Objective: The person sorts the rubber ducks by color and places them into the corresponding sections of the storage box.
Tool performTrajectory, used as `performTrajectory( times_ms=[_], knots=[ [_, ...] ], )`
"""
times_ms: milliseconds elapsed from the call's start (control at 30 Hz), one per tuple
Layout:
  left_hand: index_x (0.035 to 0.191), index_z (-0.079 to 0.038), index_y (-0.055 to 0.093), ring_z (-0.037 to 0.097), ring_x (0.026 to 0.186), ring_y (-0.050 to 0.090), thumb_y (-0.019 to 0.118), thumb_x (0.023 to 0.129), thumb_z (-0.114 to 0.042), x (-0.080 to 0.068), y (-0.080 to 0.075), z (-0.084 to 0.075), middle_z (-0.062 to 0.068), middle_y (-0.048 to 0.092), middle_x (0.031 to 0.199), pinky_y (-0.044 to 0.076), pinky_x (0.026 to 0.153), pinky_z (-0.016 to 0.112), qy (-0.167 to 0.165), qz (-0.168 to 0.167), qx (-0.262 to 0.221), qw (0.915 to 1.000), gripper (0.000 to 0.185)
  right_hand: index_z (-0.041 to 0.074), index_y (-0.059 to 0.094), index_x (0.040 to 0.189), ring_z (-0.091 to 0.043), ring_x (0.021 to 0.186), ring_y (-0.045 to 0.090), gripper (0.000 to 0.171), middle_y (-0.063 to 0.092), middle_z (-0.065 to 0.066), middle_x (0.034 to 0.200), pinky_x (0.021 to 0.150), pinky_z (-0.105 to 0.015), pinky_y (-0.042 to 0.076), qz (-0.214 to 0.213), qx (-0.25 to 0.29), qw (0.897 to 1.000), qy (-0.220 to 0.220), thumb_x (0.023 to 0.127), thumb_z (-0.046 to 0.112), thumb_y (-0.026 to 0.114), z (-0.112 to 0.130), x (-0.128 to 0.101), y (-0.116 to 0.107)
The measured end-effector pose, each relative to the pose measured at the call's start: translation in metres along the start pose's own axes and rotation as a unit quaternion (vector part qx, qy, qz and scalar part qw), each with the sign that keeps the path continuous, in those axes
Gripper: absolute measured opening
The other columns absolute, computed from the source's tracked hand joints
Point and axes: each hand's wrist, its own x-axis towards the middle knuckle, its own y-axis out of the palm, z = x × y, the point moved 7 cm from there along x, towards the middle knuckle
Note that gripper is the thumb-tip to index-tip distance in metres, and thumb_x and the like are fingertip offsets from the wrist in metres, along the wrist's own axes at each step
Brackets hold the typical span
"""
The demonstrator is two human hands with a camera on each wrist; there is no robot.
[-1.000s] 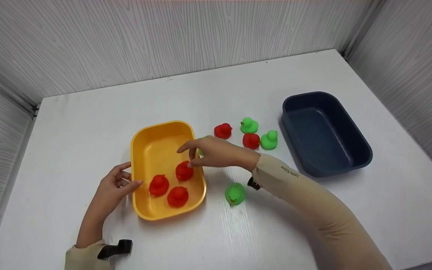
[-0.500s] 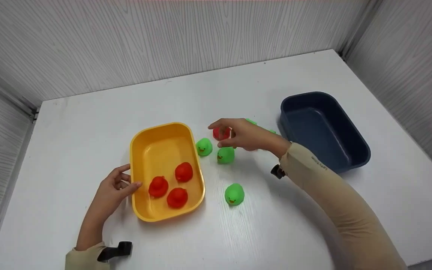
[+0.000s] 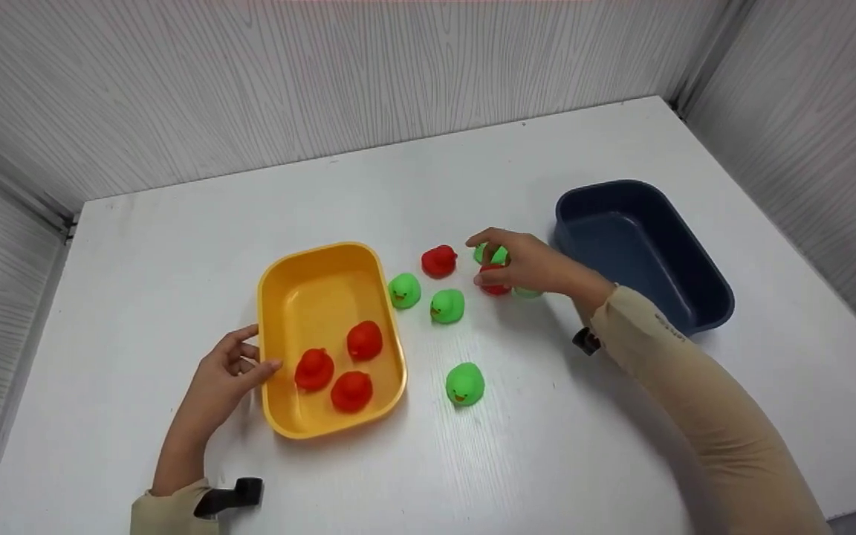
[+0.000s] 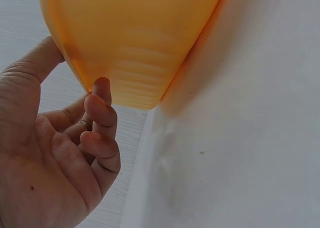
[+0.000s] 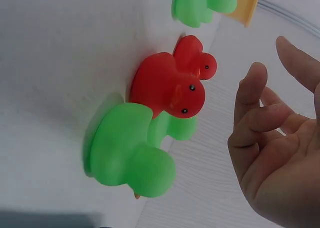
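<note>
On the desk (image 3: 547, 461), a red duck (image 5: 162, 82) sits near the right hand (image 3: 532, 261), fingers parted and empty — a straight-down pinch should spare the green duck (image 5: 119, 143) alongside; the left hand (image 3: 224, 376) pinches the yellow tray (image 3: 309, 305).

Upright yellow tub (image 3: 309, 305) holds three red ducks (image 3: 351, 391) toward five o'clock; outside, at two o'clock, another red duck (image 5: 162, 85), partly hidden, seems upright.
</note>
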Motion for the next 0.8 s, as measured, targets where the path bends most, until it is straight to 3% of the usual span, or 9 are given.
performTrajectory(
  times_ms=[267, 600, 800],
  knots=[
    [0.145, -0.012, 0.038, 0.009, 0.081, 0.051, 0.068, 0.089, -0.035, 0.0, -0.001, 0.001, 0.005, 0.052, 0.106, 0.042, 0.067, 0.018, -0.009, 0.0, 0.003, 1.0, 0.068, 0.006, 0.048, 0.138, -0.027, 0.099, 0.055, 0.052, 0.058, -0.019, 0.118, 0.076, -0.026, 0.045, 0.002, -0.015, 1.0, 0.022, 0.091, 0.015, 0.067, -0.014, -0.003, -0.003],
    [0.143, -0.009, 0.04, 0.009, 0.076, 0.05, 0.069, 0.089, -0.031, -0.001, 0.001, -0.001, 0.002, 0.054, 0.099, 0.042, 0.064, 0.019, 0.005, -0.002, -0.003, 1.0, 0.065, 0.007, 0.048, 0.137, -0.026, 0.091, 0.06, 0.053, 0.058, -0.016, 0.119, 0.075, -0.029, 0.048, 0.012, -0.027, 0.998, 0.057, 0.09, 0.021, 0.069, -0.028, -0.008, -0.006],
    [0.144, -0.01, 0.039, 0.009, 0.077, 0.049, 0.069, 0.089, -0.033, 0.001, 0.001, -0.001, 0.003, 0.053, 0.099, 0.042, 0.063, 0.019, 0.003, -0.001, 0.003, 1.0, 0.066, 0.006, 0.052, 0.135, -0.027, 0.104, 0.055, 0.051, 0.059, -0.017, 0.12, 0.084, -0.035, 0.047, 0.01, -0.054, 0.997, 0.058, 0.089, 0.019, 0.069, -0.03, -0.009, -0.007]
  ],
)
